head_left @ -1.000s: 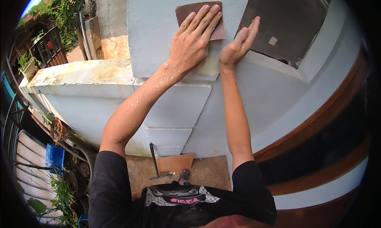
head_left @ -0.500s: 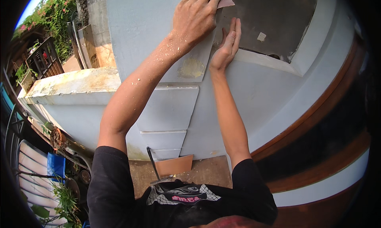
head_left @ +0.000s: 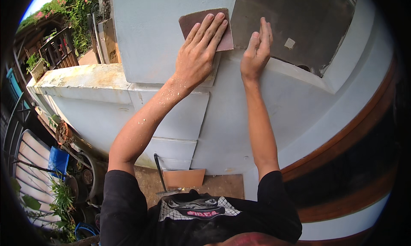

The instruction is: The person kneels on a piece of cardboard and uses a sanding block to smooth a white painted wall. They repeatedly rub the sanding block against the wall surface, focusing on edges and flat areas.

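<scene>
My left hand [head_left: 198,57] lies with its fingers stretched flat over a reddish-brown sheet of sandpaper [head_left: 193,23]. It holds the sheet against the pale blue-grey pillar [head_left: 147,40], and the sheet's right side reaches the pillar's edge. Pale crumbs of dust stick to my left wrist and forearm. To the right, my right hand [head_left: 255,57] is raised at the lower left corner of a dark grey panel [head_left: 295,21] set in the wall. Its fingers are stretched and close together, with nothing in them. Whether it touches the wall, I cannot tell.
A low wall [head_left: 85,81] with a stained top runs left from the pillar. Below stand an orange-brown dustpan-like board [head_left: 184,178] and a dark upright handle [head_left: 159,171]. Potted plants [head_left: 64,199] and a blue container [head_left: 58,160] crowd the lower left. Brown-and-black trim [head_left: 342,173] curves along the right.
My left hand and the sandpaper have come down along the pillar's edge, now covering the yellowish patch there. In the picture, my right hand sits slightly farther right. The view has shifted a little.
</scene>
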`<state>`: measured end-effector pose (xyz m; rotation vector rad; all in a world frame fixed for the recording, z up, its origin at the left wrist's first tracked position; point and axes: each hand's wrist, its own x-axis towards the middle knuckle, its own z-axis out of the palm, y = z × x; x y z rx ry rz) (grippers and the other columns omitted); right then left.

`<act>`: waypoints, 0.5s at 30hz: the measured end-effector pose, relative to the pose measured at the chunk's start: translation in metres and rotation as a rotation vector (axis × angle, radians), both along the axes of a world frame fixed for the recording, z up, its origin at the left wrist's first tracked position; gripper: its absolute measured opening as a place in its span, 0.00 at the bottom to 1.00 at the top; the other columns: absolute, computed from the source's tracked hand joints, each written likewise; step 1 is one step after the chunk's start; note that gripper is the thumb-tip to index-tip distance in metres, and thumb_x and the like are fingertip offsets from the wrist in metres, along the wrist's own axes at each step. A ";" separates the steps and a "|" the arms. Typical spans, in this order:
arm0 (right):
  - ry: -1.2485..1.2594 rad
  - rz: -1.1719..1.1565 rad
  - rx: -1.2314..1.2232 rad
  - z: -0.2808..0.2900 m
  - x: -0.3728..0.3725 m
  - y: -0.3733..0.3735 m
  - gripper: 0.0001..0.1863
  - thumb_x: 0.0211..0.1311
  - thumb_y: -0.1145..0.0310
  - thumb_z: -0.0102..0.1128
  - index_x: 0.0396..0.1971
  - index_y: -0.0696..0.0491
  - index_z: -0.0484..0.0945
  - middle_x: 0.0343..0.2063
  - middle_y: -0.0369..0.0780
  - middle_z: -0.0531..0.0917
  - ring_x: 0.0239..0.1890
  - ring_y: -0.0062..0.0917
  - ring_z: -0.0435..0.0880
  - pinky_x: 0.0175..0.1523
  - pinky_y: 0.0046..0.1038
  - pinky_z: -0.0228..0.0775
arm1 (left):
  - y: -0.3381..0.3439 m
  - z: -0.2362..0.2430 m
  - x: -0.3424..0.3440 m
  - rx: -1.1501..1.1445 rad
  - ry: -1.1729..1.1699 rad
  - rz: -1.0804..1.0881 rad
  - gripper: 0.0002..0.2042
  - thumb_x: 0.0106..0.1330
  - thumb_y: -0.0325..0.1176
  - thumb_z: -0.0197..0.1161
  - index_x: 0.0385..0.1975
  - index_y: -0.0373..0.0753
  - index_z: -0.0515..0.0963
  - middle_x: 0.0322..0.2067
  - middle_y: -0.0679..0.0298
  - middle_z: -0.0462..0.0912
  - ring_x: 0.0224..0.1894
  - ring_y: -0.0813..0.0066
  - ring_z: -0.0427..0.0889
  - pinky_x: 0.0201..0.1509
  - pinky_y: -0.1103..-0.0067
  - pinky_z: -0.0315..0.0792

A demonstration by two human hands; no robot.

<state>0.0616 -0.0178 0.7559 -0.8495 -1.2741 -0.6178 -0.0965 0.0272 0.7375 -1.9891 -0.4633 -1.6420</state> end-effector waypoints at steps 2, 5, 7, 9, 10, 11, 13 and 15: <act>-0.078 -0.118 -0.082 -0.008 0.008 0.002 0.24 0.79 0.68 0.45 0.69 0.63 0.68 0.68 0.52 0.72 0.76 0.47 0.60 0.72 0.42 0.64 | 0.003 0.006 0.005 0.018 0.015 -0.020 0.32 0.67 0.22 0.55 0.74 0.40 0.65 0.75 0.59 0.65 0.77 0.59 0.61 0.80 0.61 0.57; -0.039 -0.056 -0.065 -0.003 0.009 0.005 0.24 0.78 0.70 0.46 0.68 0.63 0.68 0.67 0.51 0.73 0.76 0.48 0.60 0.73 0.44 0.62 | -0.002 0.063 0.009 0.061 -0.051 -0.082 0.32 0.67 0.22 0.56 0.74 0.38 0.65 0.75 0.58 0.64 0.78 0.57 0.59 0.80 0.60 0.56; -0.045 -0.072 -0.069 -0.008 0.003 0.001 0.23 0.77 0.72 0.46 0.67 0.64 0.70 0.66 0.52 0.75 0.75 0.49 0.61 0.73 0.46 0.62 | -0.002 0.071 0.018 0.058 -0.105 -0.071 0.32 0.67 0.22 0.56 0.74 0.38 0.65 0.75 0.58 0.64 0.78 0.58 0.59 0.80 0.60 0.56; -0.117 -0.122 -0.027 -0.008 0.003 0.003 0.23 0.78 0.71 0.46 0.67 0.64 0.70 0.65 0.53 0.76 0.75 0.49 0.61 0.73 0.46 0.62 | -0.011 0.022 0.021 -0.008 -0.057 -0.102 0.32 0.66 0.20 0.56 0.73 0.39 0.65 0.75 0.60 0.64 0.78 0.57 0.59 0.80 0.60 0.57; -0.159 -0.131 -0.020 -0.006 0.008 0.004 0.23 0.78 0.71 0.45 0.67 0.64 0.70 0.65 0.53 0.76 0.74 0.50 0.62 0.73 0.46 0.62 | -0.009 -0.016 0.025 -0.031 -0.004 -0.063 0.33 0.65 0.20 0.56 0.73 0.39 0.66 0.75 0.60 0.64 0.78 0.57 0.59 0.80 0.60 0.57; -0.188 -0.133 -0.023 -0.009 0.012 0.003 0.23 0.78 0.71 0.45 0.67 0.64 0.70 0.64 0.53 0.76 0.74 0.50 0.63 0.73 0.46 0.62 | -0.009 -0.046 0.025 -0.062 0.063 -0.021 0.33 0.64 0.20 0.57 0.73 0.39 0.66 0.75 0.60 0.64 0.78 0.57 0.59 0.79 0.59 0.57; -0.193 -0.127 -0.022 -0.012 0.022 0.001 0.23 0.78 0.70 0.45 0.67 0.63 0.70 0.64 0.53 0.76 0.74 0.50 0.63 0.73 0.46 0.62 | -0.014 -0.026 0.021 -0.039 0.062 -0.024 0.31 0.65 0.21 0.55 0.72 0.38 0.67 0.75 0.60 0.65 0.78 0.61 0.61 0.79 0.63 0.58; -0.158 -0.079 -0.018 -0.008 0.021 -0.001 0.23 0.78 0.69 0.45 0.67 0.63 0.70 0.65 0.53 0.76 0.73 0.50 0.64 0.73 0.46 0.62 | -0.015 0.021 0.019 -0.002 -0.066 -0.038 0.31 0.64 0.22 0.56 0.72 0.38 0.68 0.74 0.59 0.66 0.77 0.61 0.63 0.79 0.64 0.59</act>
